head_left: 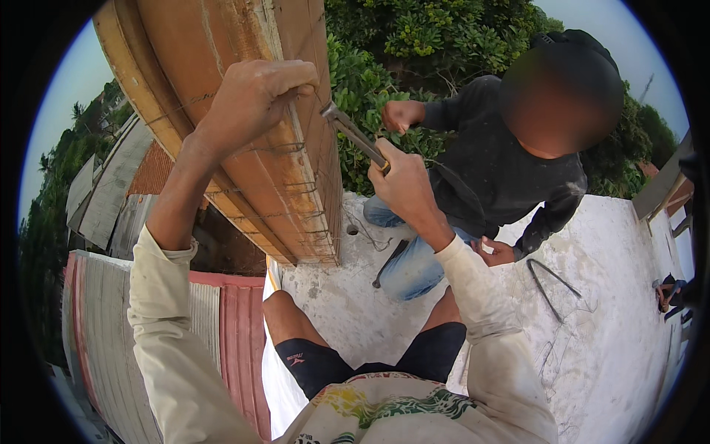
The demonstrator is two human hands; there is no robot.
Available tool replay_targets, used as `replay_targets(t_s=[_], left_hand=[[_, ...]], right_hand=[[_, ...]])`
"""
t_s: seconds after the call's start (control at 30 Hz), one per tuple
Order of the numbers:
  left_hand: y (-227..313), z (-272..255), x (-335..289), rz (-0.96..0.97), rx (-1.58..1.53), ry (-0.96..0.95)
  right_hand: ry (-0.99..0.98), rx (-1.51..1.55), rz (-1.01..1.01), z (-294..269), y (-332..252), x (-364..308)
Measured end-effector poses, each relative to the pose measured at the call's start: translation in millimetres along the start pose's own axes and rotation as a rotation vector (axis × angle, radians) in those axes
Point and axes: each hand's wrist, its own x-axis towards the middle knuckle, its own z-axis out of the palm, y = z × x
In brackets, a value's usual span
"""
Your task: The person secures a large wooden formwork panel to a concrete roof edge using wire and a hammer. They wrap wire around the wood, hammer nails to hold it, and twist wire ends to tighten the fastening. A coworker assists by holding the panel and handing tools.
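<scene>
A tall wooden formwork box (251, 148) rises on the left, with thin tie wires (292, 146) wrapped across its boards. My left hand (255, 100) is raised at its right-hand corner, fingers curled closed near the edge; what they pinch, if anything, is hidden. Between the box and my body, my right hand (407, 181) is closed around the handles of metal pincers (359, 137). The tool tilts up and left, its head close to the box's right face, just below my left fingertips. Whether the jaws grip a wire is too small to tell.
A co-worker (510, 163) in a dark top and jeans crouches close on the right, one hand (403, 115) raised near the pincers. Bent dark rods (551, 285) and loose wire lie on the pale concrete slab (592, 355). Roofs (111, 311) drop below the slab's left edge.
</scene>
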Motion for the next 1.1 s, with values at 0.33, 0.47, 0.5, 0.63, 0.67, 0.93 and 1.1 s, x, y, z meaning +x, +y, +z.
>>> replay_targets(t_s=[0.33,0.47,0.5,0.63,0.67,0.93,1.1], left_hand=[[-1.8,-4.2,0.6,-0.083,-0.005,-0.088],[0.1,-4.4,3.2,-0.043,-0.045,-0.027],[0.4,-4.4,3.7,-0.065,-0.051,-0.053],[2.3,-5.5,3.4,-0.043,-0.026,-0.021],[3.1,-4.9,2.7,-0.037,-0.056,-0.050],[-0.9,-6.8,1.2,-0.058,-0.039,-0.068],[-2.3,-6.4,0.1,-0.021,-0.013,-0.047]], right_hand=[[-0.023,0.064,-0.003,2.5,1.6,-5.8],[0.023,0.081,-0.022,0.1,-3.7,-2.7],[0.021,0.052,-0.011,-2.1,-4.5,-0.8],[0.025,0.013,-0.029,-6.3,-4.9,12.7],[0.037,-0.044,0.093,-5.8,-3.5,9.1],[-0.043,0.018,-0.025,2.7,5.4,-0.4],[-0.061,0.002,0.009,-7.4,2.5,-9.0]])
